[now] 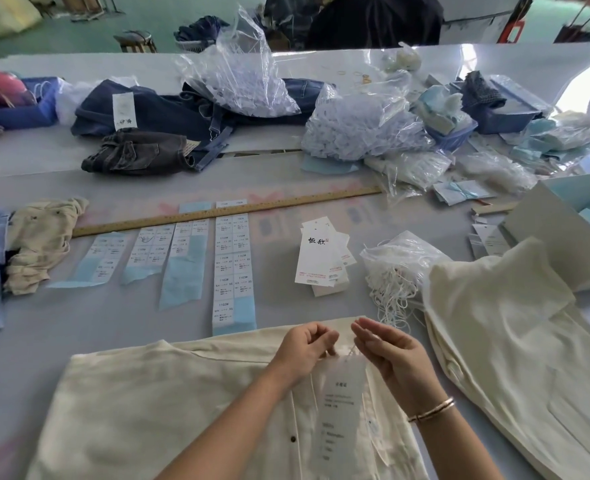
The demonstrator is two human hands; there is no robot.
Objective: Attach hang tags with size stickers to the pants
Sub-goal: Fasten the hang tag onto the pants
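We see both hands meeting above the waistband of the cream pants [168, 403] spread flat on the grey table [44, 341]. The left hand [304, 348] has its fingers curled in, pinching a thin white string [350, 351] close to the waistband, and the right hand [387, 351] faces it, its fingers bent round the same string from the other side. Just below that grip a white hang tag [338, 403] hangs from the string and lies on the pants, printed side up. Beyond the grip lie strips of size stickers [232, 265] on blue backing, partly under a wooden ruler [224, 211]. Beyond and slightly right of it sits a stack of blank hang tags [323, 258], then a clear bag of white strings [395, 268]. Right of the grip lies a second cream garment [515, 341].
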